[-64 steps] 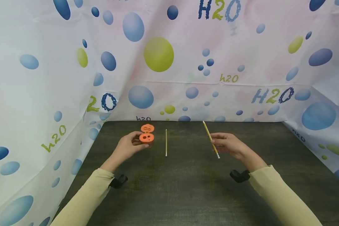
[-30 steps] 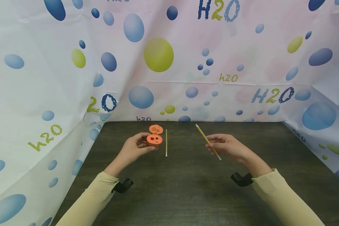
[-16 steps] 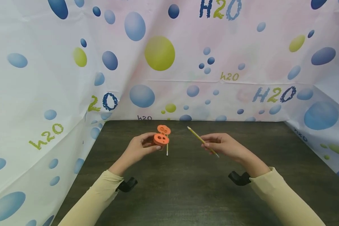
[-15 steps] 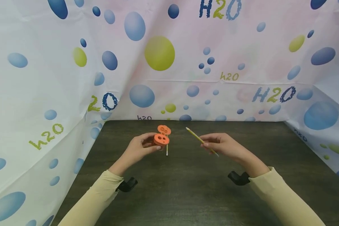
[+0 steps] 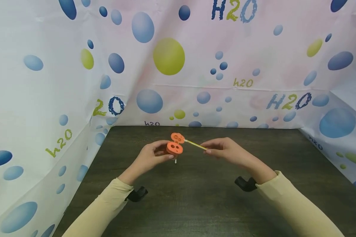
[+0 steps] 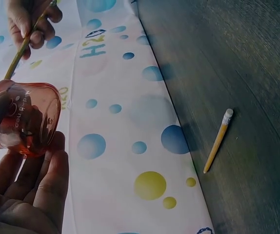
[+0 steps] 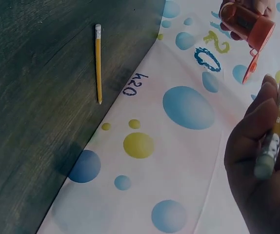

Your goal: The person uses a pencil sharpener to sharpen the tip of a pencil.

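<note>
My left hand (image 5: 148, 156) grips an orange pencil sharpener (image 5: 174, 148) by its translucent body, the thumb and fingers on opposite sides. The sharpener's flip lid (image 5: 176, 137) hangs back, and two holes show in its top. A yellow pencil (image 5: 195, 144) is pinched between the thumb and fingers of my right hand (image 5: 229, 153). Its tip points left and overlaps the lid's edge in the head view. The eraser end (image 7: 264, 166) faces the right wrist camera. Another yellow pencil (image 6: 217, 141) lies on the table, mostly hidden behind the sharpener in the head view.
The dark wooden table (image 5: 195, 204) runs back to a white sheet (image 5: 201, 42) printed with blue and green spots, which also rises along both sides. A black wrist mount (image 5: 137, 194) sticks out from the left sleeve, another mount (image 5: 245, 184) from the right.
The left hand has carried the sharpener rightward, over the lying pencil in the head view. The right hand has turned its pencil flatter and brought the tip left, up to the sharpener's lid.
</note>
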### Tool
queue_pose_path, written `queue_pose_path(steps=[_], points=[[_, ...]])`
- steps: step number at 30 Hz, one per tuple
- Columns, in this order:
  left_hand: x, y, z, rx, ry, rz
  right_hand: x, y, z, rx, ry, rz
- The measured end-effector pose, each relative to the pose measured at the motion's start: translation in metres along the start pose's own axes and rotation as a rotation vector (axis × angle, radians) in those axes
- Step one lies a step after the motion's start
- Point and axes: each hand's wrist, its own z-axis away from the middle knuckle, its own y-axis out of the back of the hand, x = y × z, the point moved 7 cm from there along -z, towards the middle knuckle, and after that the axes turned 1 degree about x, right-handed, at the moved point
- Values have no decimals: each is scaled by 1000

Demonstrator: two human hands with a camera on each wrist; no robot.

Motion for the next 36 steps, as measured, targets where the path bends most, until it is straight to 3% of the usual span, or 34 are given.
queue_pose_path(steps=[4,19,22,26,29,36], points=[[-1,-2,0,-1,9,-14,-3,-5,-4,-2,22,24],[-5,-11,-3,-47,19,-18,-16,-8,-9,71,44,282],[-5,-11,-2,-49,15,-15,-25,-7,-9,104,113,385],[-8,-11,-2,-51,18,-5,-41,-7,-8,177,282,605],[-11,-12,-4,-54,17,5,-49,-9,-5,221,366,710],[-25,-13,-6,-44,119,187,-53,-16,-3,294,432,763]])
